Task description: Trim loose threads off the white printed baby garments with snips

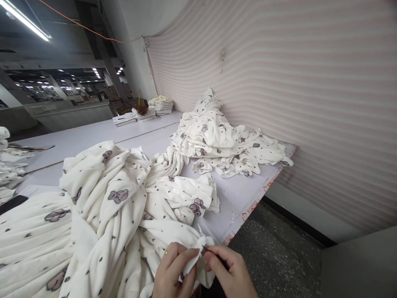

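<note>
White plush fabric printed with brown bears and small dark marks lies bunched over the near table. At the table's front edge, my left hand is closed, pinching a gathered edge of this fabric between thumb and fingers. My right hand meets it there, fingers closed round a small dark metal tool that looks like thread snips. The tool's tip touches the fabric edge by my left thumb; most of it is hidden in my palm. A loose thread end stands up just beyond the fingers.
A second heap of the same printed fabric sits at the back right against a striped cloth curtain. Folded stacks stand at the table's far end. More white fabric lies at the left. The table edge drops to a dark floor.
</note>
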Demonstrator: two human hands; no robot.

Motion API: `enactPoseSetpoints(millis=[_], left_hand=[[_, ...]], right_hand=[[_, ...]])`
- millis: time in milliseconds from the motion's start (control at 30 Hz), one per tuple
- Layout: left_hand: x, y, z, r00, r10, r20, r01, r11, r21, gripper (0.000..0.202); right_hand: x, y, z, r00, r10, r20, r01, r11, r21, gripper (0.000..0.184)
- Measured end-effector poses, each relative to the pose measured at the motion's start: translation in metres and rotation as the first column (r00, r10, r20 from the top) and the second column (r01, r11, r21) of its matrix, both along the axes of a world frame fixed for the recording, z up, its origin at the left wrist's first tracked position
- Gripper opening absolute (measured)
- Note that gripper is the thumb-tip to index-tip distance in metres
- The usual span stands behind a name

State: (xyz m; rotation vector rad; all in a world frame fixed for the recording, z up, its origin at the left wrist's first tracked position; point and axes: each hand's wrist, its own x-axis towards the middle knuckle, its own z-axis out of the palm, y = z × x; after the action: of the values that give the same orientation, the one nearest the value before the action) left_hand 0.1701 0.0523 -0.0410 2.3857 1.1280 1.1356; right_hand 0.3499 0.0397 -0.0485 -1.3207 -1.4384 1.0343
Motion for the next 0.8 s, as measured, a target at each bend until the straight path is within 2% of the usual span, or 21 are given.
enactPoseSetpoints(millis=[67, 133, 200, 267, 333, 467, 600, 800], left_hand=[[-0.002, 0.0, 0.0, 1.0, 0.012, -0.014, -0.011, 0.999, 0.046, 0.032], [-0.003, 0.0, -0.001, 1.0, 0.009, -0.027, -0.007, 0.995, 0.097, 0.029], [-0.004, -0.001, -0.002, 0.999, -0.014, -0.034, 0.02, 0.987, 0.159, 0.026], [-0.005, -0.002, -0.002, 0.999, -0.033, -0.042, 0.041, 0.974, 0.224, 0.024], [-0.007, -0.003, -0.002, 0.997, -0.042, -0.072, 0.059, 0.963, 0.262, 0.024], [-0.014, -0.004, -0.004, 0.992, -0.05, -0.114, 0.08, 0.959, 0.271, 0.023], [-0.019, -0.005, -0.005, 0.991, -0.049, -0.124, 0.083, 0.954, 0.287, 0.02], [-0.019, -0.009, -0.004, 0.99, -0.055, -0.131, 0.093, 0.947, 0.307, 0.014]], right_hand=[[0.004, -0.002, -0.001, 0.999, -0.043, -0.013, 0.042, 0.998, -0.036, 0.031], [0.006, -0.007, -0.002, 0.998, -0.065, 0.027, 0.064, 0.997, 0.035, 0.025], [0.007, -0.012, -0.002, 0.994, -0.031, 0.107, 0.015, 0.99, 0.14, 0.022], [0.005, -0.015, 0.0, 0.98, 0.012, 0.197, -0.047, 0.983, 0.175, 0.022], [0.003, -0.017, 0.004, 0.971, 0.028, 0.239, -0.064, 0.987, 0.145, 0.019], [0.005, -0.016, 0.01, 0.981, 0.027, 0.191, -0.037, 0.998, 0.049, 0.022], [0.005, -0.016, 0.011, 0.975, 0.124, 0.182, -0.118, 0.992, -0.043, 0.02], [-0.002, -0.016, 0.018, 0.963, 0.146, 0.226, -0.141, 0.989, -0.037, 0.019]])
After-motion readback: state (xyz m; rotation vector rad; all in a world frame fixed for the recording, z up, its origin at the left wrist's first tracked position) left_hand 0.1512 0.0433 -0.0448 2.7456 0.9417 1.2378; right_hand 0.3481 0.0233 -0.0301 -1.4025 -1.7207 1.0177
